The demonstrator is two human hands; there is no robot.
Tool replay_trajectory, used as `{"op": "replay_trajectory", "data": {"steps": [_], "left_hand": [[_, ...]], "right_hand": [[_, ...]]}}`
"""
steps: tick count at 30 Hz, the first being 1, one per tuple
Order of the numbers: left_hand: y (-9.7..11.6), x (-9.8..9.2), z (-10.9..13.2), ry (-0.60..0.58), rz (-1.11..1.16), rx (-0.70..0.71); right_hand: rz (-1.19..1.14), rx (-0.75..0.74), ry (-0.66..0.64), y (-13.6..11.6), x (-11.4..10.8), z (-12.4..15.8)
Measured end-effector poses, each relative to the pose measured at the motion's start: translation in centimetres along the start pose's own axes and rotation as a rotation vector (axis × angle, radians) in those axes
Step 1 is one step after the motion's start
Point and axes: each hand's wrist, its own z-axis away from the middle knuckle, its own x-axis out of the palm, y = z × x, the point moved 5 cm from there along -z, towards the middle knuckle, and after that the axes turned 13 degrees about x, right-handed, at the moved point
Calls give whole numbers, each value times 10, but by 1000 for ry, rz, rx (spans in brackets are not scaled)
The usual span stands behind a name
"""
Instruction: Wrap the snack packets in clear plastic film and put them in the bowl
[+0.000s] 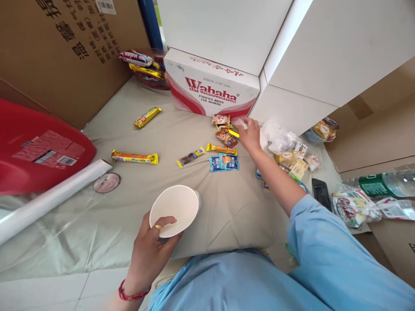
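My left hand (pixel 154 242) grips a white paper cup (pixel 184 198) by its rim, one finger inside and the others outside. The cup's mouth tilts toward me, and I see no contents. Farther off, my right hand (pixel 249 136) has its fingers drawn together beside a small pile of snacks. A bit of clear plastic (pixel 240 123) shows at its fingertips; what the hand holds is partly hidden. Close by lie a brown packet (pixel 226 137), a beige packet (pixel 221 119), a yellow-wrapped bar (pixel 222 149) and blue sachets (pixel 228 162).
Behind stands a Wahaha water carton (pixel 210 86). More wrapped bars (pixel 134 157) are scattered leftward, near a red jug (pixel 39 147) and a white roll (pixel 55 196). On the right are a crumpled clear bag (pixel 279 136), more packets (pixel 298 168), a phone (pixel 320 194) and bottles (pixel 389 183).
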Motion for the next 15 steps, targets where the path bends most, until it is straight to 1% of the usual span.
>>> {"op": "replay_trajectory", "data": {"steps": [1,2,4,6,8,10,12,13,15], "left_hand": [[-1,0,0,-4,-9,5],[-2,0,1,-1,-15,10],[-3,0,0,18,-14,21],[-2,0,-2,39,-4,30],[-3,2,-3,39,3,34],[-4,5,-5,26,-1,40],[-4,7,-8,21,0,56],[-3,8,-11,19,7,68],[4,7,-18,5,31,108]], "right_hand": [[42,60,-18,7,3,-14],[85,96,-64,13,8,-24],[163,121,-177,17,24,-29],[213,135,-229,12,38,-19],[222,110,-227,-3,48,1],[184,-3,-267,-26,56,21],[117,-127,-348,-46,61,35],[73,-154,-378,-51,62,37],[-43,-130,-395,-49,58,29]]}}
